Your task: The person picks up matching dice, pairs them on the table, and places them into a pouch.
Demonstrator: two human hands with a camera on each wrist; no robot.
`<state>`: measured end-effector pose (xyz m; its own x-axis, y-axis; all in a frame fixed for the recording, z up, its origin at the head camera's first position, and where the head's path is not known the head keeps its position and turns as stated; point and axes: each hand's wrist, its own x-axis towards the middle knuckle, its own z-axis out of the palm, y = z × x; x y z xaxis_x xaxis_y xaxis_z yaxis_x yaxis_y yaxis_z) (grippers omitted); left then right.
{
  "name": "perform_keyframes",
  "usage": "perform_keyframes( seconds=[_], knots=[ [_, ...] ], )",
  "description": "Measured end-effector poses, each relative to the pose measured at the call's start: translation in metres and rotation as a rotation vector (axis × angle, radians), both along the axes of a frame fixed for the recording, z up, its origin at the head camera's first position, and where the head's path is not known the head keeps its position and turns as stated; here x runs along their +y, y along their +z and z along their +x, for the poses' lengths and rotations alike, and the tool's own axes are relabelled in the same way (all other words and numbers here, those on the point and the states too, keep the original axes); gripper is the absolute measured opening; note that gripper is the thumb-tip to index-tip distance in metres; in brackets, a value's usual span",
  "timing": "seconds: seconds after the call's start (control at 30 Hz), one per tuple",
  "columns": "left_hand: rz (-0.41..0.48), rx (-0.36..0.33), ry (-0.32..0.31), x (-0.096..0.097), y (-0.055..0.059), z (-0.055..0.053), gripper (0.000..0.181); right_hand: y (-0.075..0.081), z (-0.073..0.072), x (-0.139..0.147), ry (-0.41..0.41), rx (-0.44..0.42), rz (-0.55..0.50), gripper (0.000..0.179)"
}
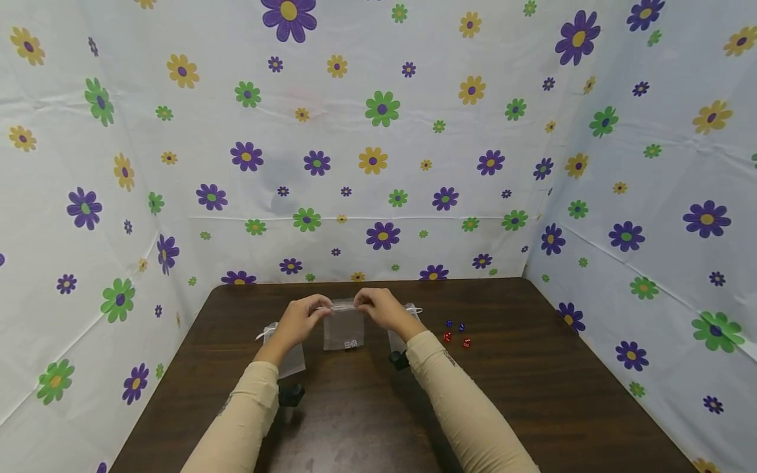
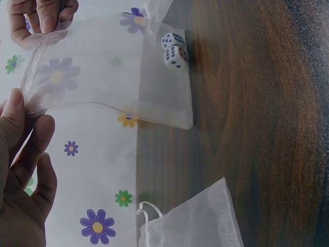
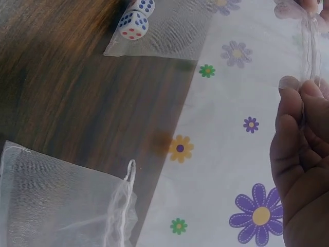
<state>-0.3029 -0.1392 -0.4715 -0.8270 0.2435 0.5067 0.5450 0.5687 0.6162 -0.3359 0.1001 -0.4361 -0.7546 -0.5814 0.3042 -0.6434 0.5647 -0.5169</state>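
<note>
A sheer white mesh drawstring bag hangs upright between the two hands, its top edge stretched across. Two white dice with blue and red dots lie together in its bottom corner. At the bag's upper left corner, the left hand pinches the edge between thumb and fingers. The right hand pinches the opposite upper corner the same way. Below the left forearm lies a second mesh bag, partly covered by that arm. A third mesh bag lies by the right wrist, its white cord loop showing.
On the dark wooden table, to the right, are two blue dice and two red dice. A flower-printed white cloth hangs along the back and both sides. Black wrist devices sit under the forearms.
</note>
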Motion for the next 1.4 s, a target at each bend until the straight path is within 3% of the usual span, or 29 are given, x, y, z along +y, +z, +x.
perform_keyframes(
  seconds=[0.2,0.33,0.63,0.9,1.4],
  knots=[
    [0.004,-0.011,0.024,-0.002,-0.002,0.001,0.015,-0.004,-0.001,0.002,-0.040,-0.083,-0.085,0.023],
    [0.002,-0.032,0.030,-0.002,-0.001,0.001,0.021,-0.006,-0.003,0.002,-0.083,-0.093,-0.108,0.031],
    [-0.004,-0.073,0.043,-0.005,-0.005,0.000,0.022,-0.011,-0.008,0.006,-0.131,-0.036,-0.076,0.013],
    [0.029,-0.100,0.040,-0.008,-0.008,0.000,0.011,-0.016,-0.013,0.012,-0.132,-0.034,-0.086,0.013],
    [0.055,-0.147,0.052,-0.012,-0.011,0.001,0.009,-0.016,-0.012,0.014,-0.129,-0.090,-0.117,0.007]
  ],
)
